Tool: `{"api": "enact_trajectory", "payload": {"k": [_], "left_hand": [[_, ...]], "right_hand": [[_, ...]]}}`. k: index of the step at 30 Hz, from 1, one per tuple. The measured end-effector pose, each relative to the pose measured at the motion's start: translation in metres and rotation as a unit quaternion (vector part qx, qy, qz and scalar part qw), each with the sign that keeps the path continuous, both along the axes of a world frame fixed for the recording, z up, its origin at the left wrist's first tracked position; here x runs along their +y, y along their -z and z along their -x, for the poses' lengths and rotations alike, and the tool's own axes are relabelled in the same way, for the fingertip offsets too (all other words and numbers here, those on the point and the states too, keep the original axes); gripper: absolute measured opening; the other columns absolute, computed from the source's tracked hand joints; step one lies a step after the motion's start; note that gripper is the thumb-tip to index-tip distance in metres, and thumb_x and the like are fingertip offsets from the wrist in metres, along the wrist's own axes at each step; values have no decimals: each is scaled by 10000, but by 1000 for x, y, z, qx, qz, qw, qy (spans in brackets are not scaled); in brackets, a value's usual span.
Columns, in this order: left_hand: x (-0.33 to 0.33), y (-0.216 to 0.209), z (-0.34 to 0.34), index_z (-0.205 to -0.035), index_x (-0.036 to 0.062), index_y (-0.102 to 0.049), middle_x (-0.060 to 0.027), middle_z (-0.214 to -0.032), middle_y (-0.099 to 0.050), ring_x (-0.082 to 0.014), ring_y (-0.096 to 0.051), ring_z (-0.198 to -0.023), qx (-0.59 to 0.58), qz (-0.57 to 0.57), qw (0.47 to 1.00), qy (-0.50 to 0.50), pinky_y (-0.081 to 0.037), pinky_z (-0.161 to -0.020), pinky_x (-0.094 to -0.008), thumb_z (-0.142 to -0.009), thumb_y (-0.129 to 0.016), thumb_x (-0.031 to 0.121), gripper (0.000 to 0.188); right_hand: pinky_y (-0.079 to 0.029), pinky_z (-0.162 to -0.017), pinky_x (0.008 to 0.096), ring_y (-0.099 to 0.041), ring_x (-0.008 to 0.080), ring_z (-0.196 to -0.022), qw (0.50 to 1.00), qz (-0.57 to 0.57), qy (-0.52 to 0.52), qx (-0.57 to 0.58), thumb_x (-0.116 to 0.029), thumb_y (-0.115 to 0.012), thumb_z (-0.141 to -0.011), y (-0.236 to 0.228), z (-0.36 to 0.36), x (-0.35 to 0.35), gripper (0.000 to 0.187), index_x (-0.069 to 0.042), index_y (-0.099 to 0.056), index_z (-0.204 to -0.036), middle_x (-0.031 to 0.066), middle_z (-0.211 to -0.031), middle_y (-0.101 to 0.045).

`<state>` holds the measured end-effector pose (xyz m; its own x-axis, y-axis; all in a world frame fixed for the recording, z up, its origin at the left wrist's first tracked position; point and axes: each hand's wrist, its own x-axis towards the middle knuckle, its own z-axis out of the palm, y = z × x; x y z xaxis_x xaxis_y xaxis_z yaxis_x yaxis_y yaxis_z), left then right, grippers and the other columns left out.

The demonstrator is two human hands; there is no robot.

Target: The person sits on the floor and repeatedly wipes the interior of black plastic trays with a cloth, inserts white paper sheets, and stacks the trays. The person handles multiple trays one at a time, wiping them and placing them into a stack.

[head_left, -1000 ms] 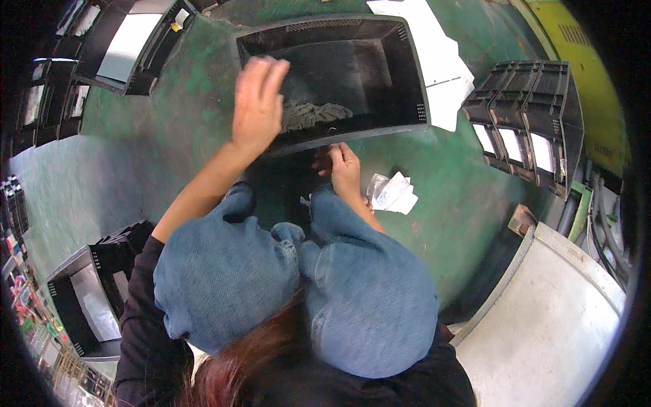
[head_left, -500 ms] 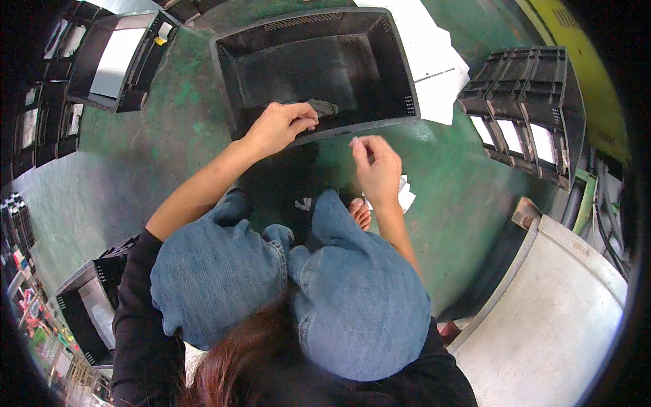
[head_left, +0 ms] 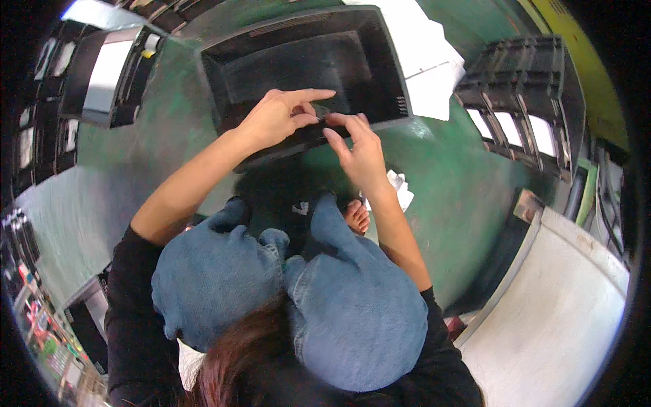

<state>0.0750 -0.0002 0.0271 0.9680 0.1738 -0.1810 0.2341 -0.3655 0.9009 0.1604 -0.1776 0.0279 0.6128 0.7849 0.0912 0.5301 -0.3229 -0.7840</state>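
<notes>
Over the near edge of a large black plastic crate (head_left: 305, 17), both my hands work close together. My left hand (head_left: 271, 121) stretches its index finger out, while the thumb and a bent finger close on a tiny dark piece too small to name. Right beside it is my right hand (head_left: 361, 152), thumb and index finger bent toward the same spot in a pinch; what lies between them cannot be made out. A small greyish piece (head_left: 322, 109) shows behind the fingertips, partly hidden by them.
White sheets (head_left: 430, 74) lie along the crate's right side. Black crates (head_left: 519, 91) stand at the right, and another crate (head_left: 122, 78) with a white sheet is at the left. Crumpled white paper (head_left: 400, 191) lies by my foot. A pale curved panel (head_left: 549, 298) is at lower right.
My right hand has moved left and forward, up to my left hand. The left index finger has stretched out over the crate. The view has shifted slightly.
</notes>
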Motion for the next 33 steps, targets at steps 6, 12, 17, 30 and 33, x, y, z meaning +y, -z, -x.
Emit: {"api": "enact_trajectory", "payload": {"k": [6,12,17,30,33], "left_hand": [[-31,-39,-22,-1388,67,-383,-99,-1029,-655,-172,-635,-902,146,367,917,47,-507,-779,-273,-889,-586,177,550],[-16,-50,-14,-1338,51,-442,-87,-963,-662,-165,-654,-764,104,217,971,-16,-519,-721,-282,-934,-535,260,464],[103,-22,41,-1178,23,-578,-103,-836,-653,-174,-618,-767,-75,-257,904,-334,-499,-687,-327,-914,-543,387,451],[65,53,42,-1430,60,-171,-243,-1383,-367,-380,-403,-1257,49,-193,872,-446,-351,-1019,-411,-884,-517,112,648],[64,51,45,-1436,93,-162,-187,-1381,-376,-366,-436,-1227,51,-196,865,-459,-388,-986,-424,-868,-498,69,660]], "right_hand": [[-483,-661,281,-631,163,-710,971,-98,93,196,-137,-701,-779,-25,-2,-46,137,-15,-665,-826,104,-787,-663],[-508,-659,335,-665,241,-739,907,317,269,65,-320,-643,-810,-21,-28,-211,258,-98,-702,-927,102,-834,-683],[-495,-760,385,-618,291,-918,829,512,206,-91,-267,-580,-863,-11,-42,-255,259,-136,-647,-1076,99,-1013,-631],[-471,-885,405,-519,324,-1079,820,308,-481,40,-145,-588,-796,50,-6,153,222,-167,-668,-1002,126,-1101,-565],[-431,-936,398,-517,308,-1091,911,196,-301,-200,-137,-531,-817,59,-69,155,228,-121,-653,-1008,112,-1103,-570]]}}
